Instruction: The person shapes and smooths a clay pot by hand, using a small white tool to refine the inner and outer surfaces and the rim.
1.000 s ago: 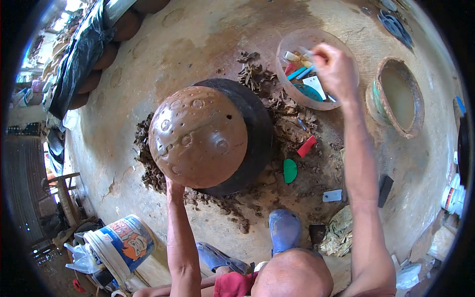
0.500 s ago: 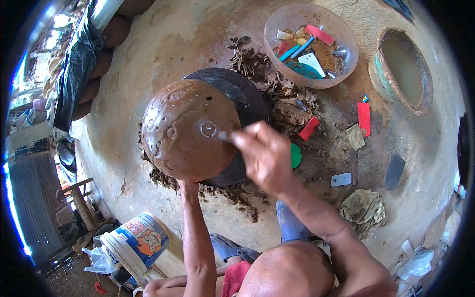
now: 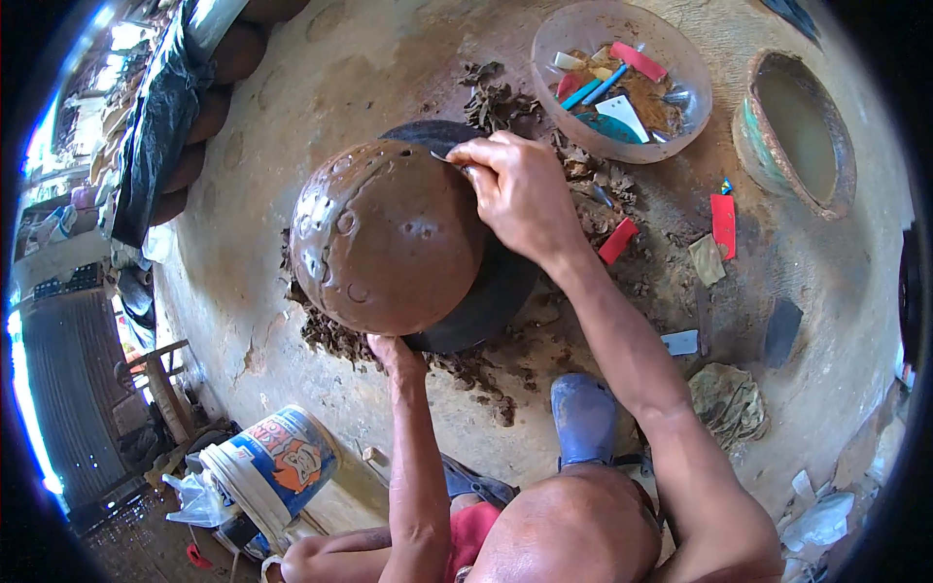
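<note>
A large round brown clay pot [image 3: 389, 243], wet and shiny, rests tilted on a black round turntable [image 3: 505, 291]. Its wall bears raised ring marks, a dark hole near the far side and a small mark at the middle. My left hand [image 3: 394, 352] grips the pot's near lower edge, its fingertips hidden beneath. At the pot's far right side, my right hand [image 3: 520, 189] is closed in a pinch. A short thin tool [image 3: 439, 156] sticks out from those fingers, its tip close to the wall beside the hole.
Clay scraps [image 3: 466, 379] ring the turntable. Beyond on the right stand a clear basin [image 3: 696, 117] of small tools and a water-filled pot [image 3: 763, 155]. Red strips [image 3: 723, 225], a crumpled cloth [image 3: 721, 403] and a dark flat piece [image 3: 781, 332] lie right. A bucket [image 3: 282, 466] is near left.
My right hand has moved away from me, from the pot's middle right to its far right side. The pot has turned slightly, carrying the hole farther off. My left hand stays at the near edge.
</note>
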Motion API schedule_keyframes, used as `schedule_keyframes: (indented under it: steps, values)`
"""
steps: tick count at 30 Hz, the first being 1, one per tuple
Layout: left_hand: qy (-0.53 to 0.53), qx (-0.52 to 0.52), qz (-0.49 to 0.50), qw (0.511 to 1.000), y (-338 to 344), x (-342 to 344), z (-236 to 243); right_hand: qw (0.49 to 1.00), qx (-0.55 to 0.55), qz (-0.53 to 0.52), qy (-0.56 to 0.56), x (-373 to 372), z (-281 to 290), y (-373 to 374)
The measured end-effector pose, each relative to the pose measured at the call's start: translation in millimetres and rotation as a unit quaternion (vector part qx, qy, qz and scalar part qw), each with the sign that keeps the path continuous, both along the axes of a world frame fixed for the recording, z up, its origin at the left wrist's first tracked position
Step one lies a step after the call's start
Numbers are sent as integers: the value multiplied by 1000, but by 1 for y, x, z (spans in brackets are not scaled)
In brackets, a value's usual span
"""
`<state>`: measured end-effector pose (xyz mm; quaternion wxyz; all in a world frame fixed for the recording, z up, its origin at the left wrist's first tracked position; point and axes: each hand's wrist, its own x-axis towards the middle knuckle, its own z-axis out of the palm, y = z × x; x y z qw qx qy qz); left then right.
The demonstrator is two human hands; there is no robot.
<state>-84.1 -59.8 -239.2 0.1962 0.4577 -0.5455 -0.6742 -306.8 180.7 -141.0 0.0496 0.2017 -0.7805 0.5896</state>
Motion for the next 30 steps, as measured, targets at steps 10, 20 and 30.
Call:
schedule_keyframes:
  steps: [10, 20, 30]
  values:
    - [44, 55, 58, 996, 59, 10, -4, 984, 11, -6, 180, 129, -19, 22]
    - [3, 146, 14, 989, 36, 34, -3, 987, -46, 28, 154, -73, -43, -14]
    - [14, 112, -25, 993, 41, 41, -1, 992, -98, -83, -13, 102, -34, 12]
